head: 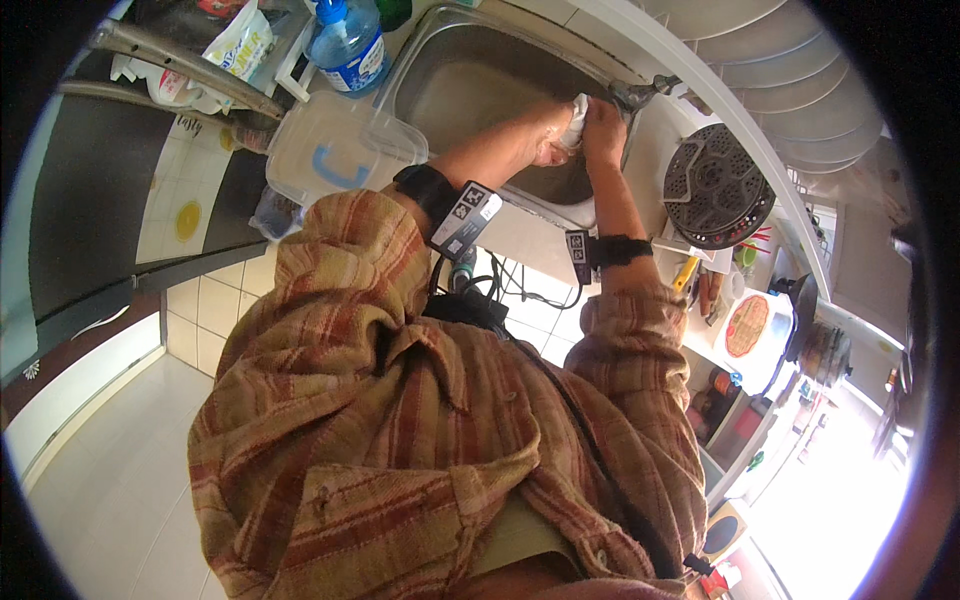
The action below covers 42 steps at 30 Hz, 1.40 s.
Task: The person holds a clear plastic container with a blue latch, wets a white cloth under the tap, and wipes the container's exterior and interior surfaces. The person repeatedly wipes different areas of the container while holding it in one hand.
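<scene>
Over the right part of the stainless steel sink (465, 90), my two hands are close together. A crumpled white cloth (576, 124) is bunched between them. My left hand (553, 144) grips it from the left, fingers curled and wet-looking. Against the cloth's right side, my right hand (604, 133) is closed on it with the back of the hand towards me, so its fingertips are hidden. The metal faucet (637, 91) is just beyond my right hand, near the sink's right corner. Each forearm wears a black strap with a printed tag.
Left of the sink are a translucent plastic container (337, 150) and a blue pump bottle (349, 49). A dark perforated round rack (716, 184) stands to the right, under a white shelf edge (750, 97) with stacked plates (795, 82). A yellow-handled utensil (685, 274) lies nearer.
</scene>
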{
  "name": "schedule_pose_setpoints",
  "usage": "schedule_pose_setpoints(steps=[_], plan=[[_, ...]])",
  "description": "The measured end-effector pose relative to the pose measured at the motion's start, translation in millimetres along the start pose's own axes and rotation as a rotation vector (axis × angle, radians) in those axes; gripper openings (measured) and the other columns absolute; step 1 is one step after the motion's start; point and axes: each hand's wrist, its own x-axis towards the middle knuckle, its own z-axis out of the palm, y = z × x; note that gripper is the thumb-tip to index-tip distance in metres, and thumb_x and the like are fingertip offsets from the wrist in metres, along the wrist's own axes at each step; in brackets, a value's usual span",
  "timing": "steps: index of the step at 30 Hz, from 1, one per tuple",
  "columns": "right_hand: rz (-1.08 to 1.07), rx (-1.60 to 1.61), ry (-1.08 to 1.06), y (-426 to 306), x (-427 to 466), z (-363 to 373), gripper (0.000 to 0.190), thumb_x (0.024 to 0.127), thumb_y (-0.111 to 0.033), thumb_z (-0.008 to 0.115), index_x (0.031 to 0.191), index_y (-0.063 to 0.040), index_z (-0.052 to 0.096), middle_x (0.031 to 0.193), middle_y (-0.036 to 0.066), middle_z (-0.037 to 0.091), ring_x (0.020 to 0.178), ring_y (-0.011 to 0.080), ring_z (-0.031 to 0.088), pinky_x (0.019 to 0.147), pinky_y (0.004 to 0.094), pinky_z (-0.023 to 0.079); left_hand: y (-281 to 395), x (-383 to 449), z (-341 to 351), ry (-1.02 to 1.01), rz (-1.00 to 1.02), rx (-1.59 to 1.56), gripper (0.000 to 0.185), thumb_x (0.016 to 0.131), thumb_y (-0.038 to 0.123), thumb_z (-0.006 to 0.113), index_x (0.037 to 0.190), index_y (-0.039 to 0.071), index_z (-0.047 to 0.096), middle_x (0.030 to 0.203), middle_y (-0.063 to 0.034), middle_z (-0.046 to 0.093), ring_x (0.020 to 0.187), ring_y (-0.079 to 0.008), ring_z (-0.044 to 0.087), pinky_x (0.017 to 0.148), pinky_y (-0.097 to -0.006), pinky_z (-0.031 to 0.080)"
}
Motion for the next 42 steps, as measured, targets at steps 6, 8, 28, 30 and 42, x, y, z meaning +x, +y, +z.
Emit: schedule_pose_setpoints(steps=[6, 8, 28, 30, 42], plan=[[0.065, 0.647, -0.404, 23.5, 3.5, -16.1, 0.044, 0.09, -0.041, 0.065, 0.108, -0.001, 0.066, 0.099, 0.007, 0.066, 0.079, 0.016, 0.059, 0.075, 0.0311, 0.049, 19.5, -13.3, -14.4, 0.018, 0.03, 0.123, 0.058, 0.087, 0.072, 0.04, 0.081, 0.017, 0.055, 0.066, 0.0013, 0.052, 0.05, -0.0064, 0.039, 0.042, -0.0173, 0.029], [-0.036, 0.532, -0.297, 21.4, 3.6, -19.6, 0.041, 0.089, -0.031, 0.069, 0.108, 0.004, 0.064, 0.098, 0.009, 0.066, 0.077, 0.0135, 0.059, 0.069, 0.0278, 0.049, 16.1, -10.2, -11.7, 0.102, 0.123, 0.139, 0.046, 0.09, 0.061, 0.051, 0.086, 0.015, 0.057, 0.075, -0.0004, 0.056, 0.059, -0.0071, 0.049, 0.047, -0.0166, 0.037], [-0.13, -0.026, 0.037, -34.5, -23.3, -8.9, 0.034, 0.091, -0.036, 0.052, 0.085, -0.005, 0.065, 0.086, 0.024, 0.065, 0.084, 0.0446, 0.063, 0.071, 0.0499, 0.051, -16.7, 41.3, -13.7, -0.13, 0.213, -0.107, 0.022, 0.09, 0.033, 0.058, 0.081, 0.013, 0.058, 0.068, -0.0006, 0.059, 0.053, -0.0146, 0.052, 0.043, -0.0303, 0.039], [-0.095, -0.042, 0.042, -23.2, -10.5, -7.7, 0.042, 0.094, -0.043, 0.046, 0.089, -0.006, 0.066, 0.089, 0.025, 0.065, 0.088, 0.0455, 0.062, 0.075, 0.0517, 0.049, -10.2, 36.1, -18.6, -0.05, 0.078, -0.18, 0.027, 0.092, 0.037, 0.056, 0.082, 0.012, 0.06, 0.072, -0.0006, 0.061, 0.056, -0.0124, 0.055, 0.043, -0.0262, 0.041], [-0.206, -0.684, 0.035, 86.3, 91.9, -11.4, 0.032, 0.09, -0.035, 0.058, 0.113, -0.014, 0.063, 0.105, 0.018, 0.065, 0.102, 0.0371, 0.062, 0.086, 0.048, 0.049, 11.2, 40.3, -44.1, -0.031, 0.042, -0.455, 0.025, 0.093, 0.035, 0.061, 0.09, 0.01, 0.064, 0.079, -0.003, 0.064, 0.055, -0.0117, 0.054, 0.038, -0.0181, 0.033]])
